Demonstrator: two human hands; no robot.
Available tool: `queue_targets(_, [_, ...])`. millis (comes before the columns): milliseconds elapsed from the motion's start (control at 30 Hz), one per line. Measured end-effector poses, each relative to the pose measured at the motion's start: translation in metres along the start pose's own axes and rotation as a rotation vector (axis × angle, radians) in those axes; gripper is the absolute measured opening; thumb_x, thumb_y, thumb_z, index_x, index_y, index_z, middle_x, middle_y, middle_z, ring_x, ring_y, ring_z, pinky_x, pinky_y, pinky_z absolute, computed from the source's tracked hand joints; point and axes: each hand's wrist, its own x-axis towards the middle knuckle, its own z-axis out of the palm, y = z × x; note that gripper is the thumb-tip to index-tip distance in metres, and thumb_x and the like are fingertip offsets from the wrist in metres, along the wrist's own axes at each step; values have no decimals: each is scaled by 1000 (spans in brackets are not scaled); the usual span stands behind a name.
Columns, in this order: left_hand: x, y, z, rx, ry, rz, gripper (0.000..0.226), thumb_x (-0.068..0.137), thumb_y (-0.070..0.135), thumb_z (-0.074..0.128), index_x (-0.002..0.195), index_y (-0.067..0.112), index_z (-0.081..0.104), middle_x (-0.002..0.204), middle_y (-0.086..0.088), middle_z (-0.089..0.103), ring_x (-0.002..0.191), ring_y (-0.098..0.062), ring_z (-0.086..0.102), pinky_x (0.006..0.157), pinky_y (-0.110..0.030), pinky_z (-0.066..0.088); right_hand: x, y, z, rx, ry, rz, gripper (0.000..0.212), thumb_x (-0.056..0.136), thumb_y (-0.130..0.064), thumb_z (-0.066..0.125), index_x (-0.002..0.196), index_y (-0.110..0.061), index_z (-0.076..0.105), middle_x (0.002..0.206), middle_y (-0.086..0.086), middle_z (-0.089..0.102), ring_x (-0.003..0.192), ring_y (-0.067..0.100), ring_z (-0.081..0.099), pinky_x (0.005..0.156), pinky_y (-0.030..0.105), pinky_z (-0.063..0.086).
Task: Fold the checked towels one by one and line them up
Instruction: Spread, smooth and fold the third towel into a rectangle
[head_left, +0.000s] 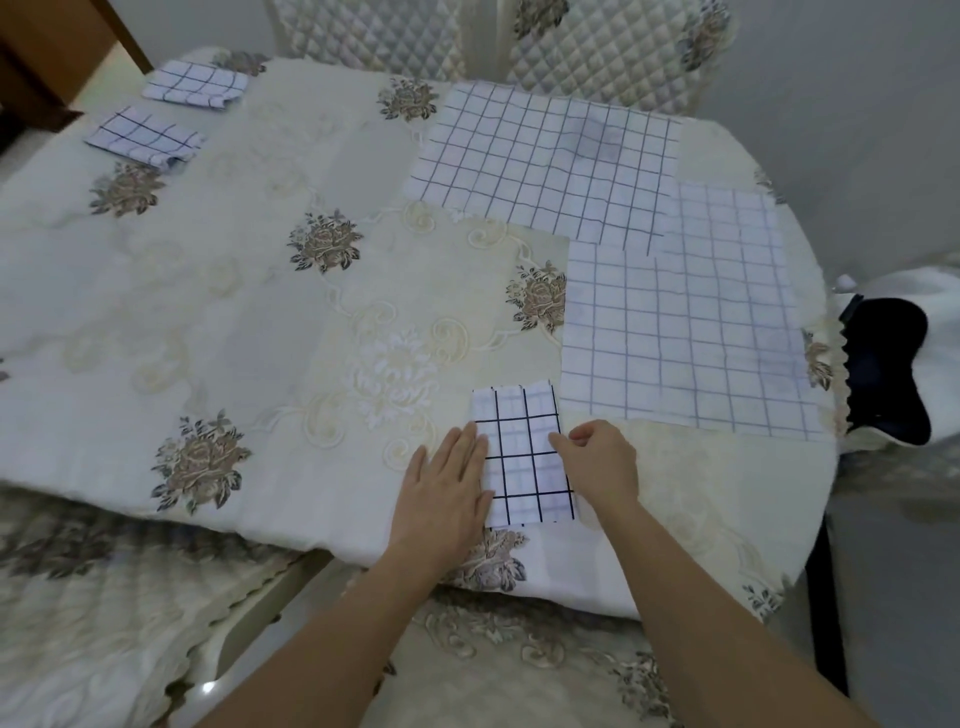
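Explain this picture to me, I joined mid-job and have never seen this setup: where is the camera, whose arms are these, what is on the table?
No machine here: a person works bare-handed, and the one picture comes from a camera worn on their head, looking forward and down. The left hand lies flat on the left edge of the narrow folded towel near the table's front; the right hand pinches its right edge. At the far left lie two finished ones, the back folded towel and the front folded towel. On the right, the far open towel and the near open towel lie spread flat, overlapping at a corner. All rest on a flowered tablecloth.
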Motion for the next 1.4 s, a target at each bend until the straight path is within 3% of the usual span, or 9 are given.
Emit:
queue_targets(333, [2, -2, -2, 4, -42, 2, 74, 93, 51, 0, 159, 19, 9, 165, 1, -6, 154, -19, 5, 122, -47, 14, 4, -13, -2, 64, -123, 53, 35, 80, -24, 79, 63, -18, 49, 59, -3, 50, 57, 15, 46, 56, 26, 37])
queue_targets(500, [1, -3, 1, -43, -9, -28, 70, 96, 51, 15, 157, 18, 26, 165, 0, 11, 151, -19, 21, 119, -47, 26, 2, -13, -8, 138, -208, 6, 38, 86, -19, 73, 64, -18, 42, 58, -4, 40, 56, 15, 37, 58, 28, 34])
queue_targets(600, [0, -2, 0, -142, 12, -29, 70, 99, 52, 20, 160, 18, 9, 166, 3, 1, 153, -15, 11, 123, -42, 14, 1, -11, -6, 221, -233, -28, 32, 90, -20, 70, 70, -12, 46, 64, 0, 43, 60, 17, 39, 64, 30, 35])
queue_targets(700, [0, -2, -8, -387, 33, -101, 73, 103, 49, 31, 159, 19, -3, 166, 6, -2, 152, -11, 3, 124, -32, 5, -2, -10, -5, 331, -243, -37, 22, 92, -21, 67, 86, -2, 60, 83, 9, 63, 78, 25, 59, 73, 34, 45])
queue_targets(833, [2, -4, -32, -849, 74, -316, 60, 105, 38, 41, 156, 14, 24, 160, 0, 29, 146, -16, 26, 119, -30, 22, -16, -17, -16, 561, -350, 76, 15, 95, -17, 64, 101, -5, 69, 99, 12, 76, 92, 31, 73, 86, 51, 59])
queue_targets(967, [4, -1, -62, -1170, -34, -540, 40, 106, 41, 34, 125, 16, 60, 123, -4, 66, 110, -19, 61, 99, -40, 49, -37, -32, -34, 752, -416, 105, 21, 96, -13, 61, 114, -2, 66, 107, 13, 75, 98, 32, 73, 90, 54, 56])
queue_targets(1100, [-6, 10, -97, -1664, -144, -652, 52, 107, 47, 29, 105, 13, 68, 101, -8, 73, 92, -26, 70, 80, -39, 58, -60, -46, -47, 843, -437, 107, 23, 97, -13, 60, 117, -4, 65, 111, 12, 74, 102, 32, 72, 93, 56, 54])
queue_targets(1267, [-23, 19, -115, -1508, 33, -430, 39, 107, 45, 32, 103, 29, 67, 104, 6, 72, 97, -16, 70, 85, -38, 58, -87, -53, -57, 847, -425, 79, 25, 97, -13, 61, 119, -2, 64, 111, 13, 74, 103, 32, 71, 95, 58, 53])
queue_targets(1400, [-28, 19, -109, -1320, 214, -342, 40, 107, 34, 37, 100, 2, 61, 99, -15, 67, 94, -32, 63, 82, -42, 53, -107, -54, -58, 851, -405, 53, 25, 98, -19, 61, 117, -4, 65, 111, 12, 74, 103, 31, 71, 95, 58, 53])
